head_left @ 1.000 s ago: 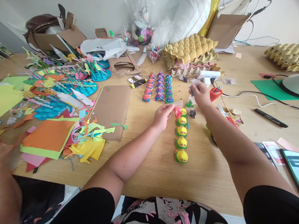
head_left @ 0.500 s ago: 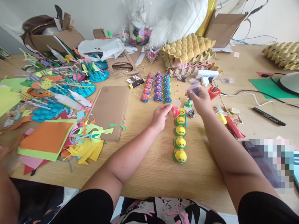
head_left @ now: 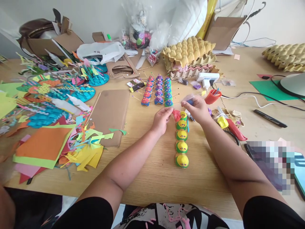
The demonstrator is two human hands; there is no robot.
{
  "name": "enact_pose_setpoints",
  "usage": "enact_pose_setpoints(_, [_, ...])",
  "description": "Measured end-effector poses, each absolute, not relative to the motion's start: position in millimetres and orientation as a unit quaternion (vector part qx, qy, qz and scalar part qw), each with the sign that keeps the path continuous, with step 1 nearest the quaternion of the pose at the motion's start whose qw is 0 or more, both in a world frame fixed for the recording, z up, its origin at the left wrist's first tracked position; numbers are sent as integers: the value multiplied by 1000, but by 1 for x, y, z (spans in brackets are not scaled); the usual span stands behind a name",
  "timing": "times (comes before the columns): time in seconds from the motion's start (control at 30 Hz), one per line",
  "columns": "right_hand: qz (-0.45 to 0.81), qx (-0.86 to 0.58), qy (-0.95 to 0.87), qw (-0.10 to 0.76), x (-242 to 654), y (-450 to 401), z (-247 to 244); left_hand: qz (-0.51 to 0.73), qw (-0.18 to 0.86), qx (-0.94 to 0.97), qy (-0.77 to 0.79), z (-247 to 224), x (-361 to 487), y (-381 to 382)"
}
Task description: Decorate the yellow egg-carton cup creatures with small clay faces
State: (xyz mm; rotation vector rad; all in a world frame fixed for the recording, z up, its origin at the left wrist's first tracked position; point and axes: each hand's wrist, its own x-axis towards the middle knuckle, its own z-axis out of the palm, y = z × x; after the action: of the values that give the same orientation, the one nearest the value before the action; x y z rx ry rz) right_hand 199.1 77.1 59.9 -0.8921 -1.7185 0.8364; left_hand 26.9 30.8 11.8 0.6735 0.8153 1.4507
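Observation:
Pinched in my left hand (head_left: 162, 120) is a small clear bag of red clay (head_left: 176, 115), just over the far end of a row of yellow-and-green egg-carton bumps with faces (head_left: 182, 135). My right hand (head_left: 197, 108) grips a small clear bag with something blue in it (head_left: 190, 101), to the right of the red one. A thin blue stick (head_left: 188, 124) lies along the row's right side. Beyond my hands stand three painted carton strips, red (head_left: 147, 92), purple (head_left: 159, 92) and blue-green (head_left: 168, 92), with pins sticking out.
Egg trays (head_left: 189, 52) are stacked at the back. Coloured paper (head_left: 43, 143), glue bottles (head_left: 78, 102) and a cardboard sheet (head_left: 108, 116) lie left. On the right are a red cup (head_left: 213, 96), a power strip (head_left: 207, 77), a black pen (head_left: 270, 118) and a phone (head_left: 264, 165).
My right hand with the blue bag has come down and left, closer to my left hand. The view has shifted slightly. Both hands keep their bags.

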Motion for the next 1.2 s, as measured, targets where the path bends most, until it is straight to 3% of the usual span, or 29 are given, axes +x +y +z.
enact_pose_setpoints(0.17, [399,-367,-676,499,195,79,54,633,623,296,351,10,27,31])
enact_pose_setpoints(0.47, [387,-396,-683,477,196,76,59,626,626,285,367,12,27,30])
enact_pose_setpoints(0.8, [345,-408,-675,509,197,74,61,628,627,286,361,11,27,30])
enact_pose_setpoints(1.2, [306,-403,-744,436,185,64,67,640,624,267,362,18,26,30])
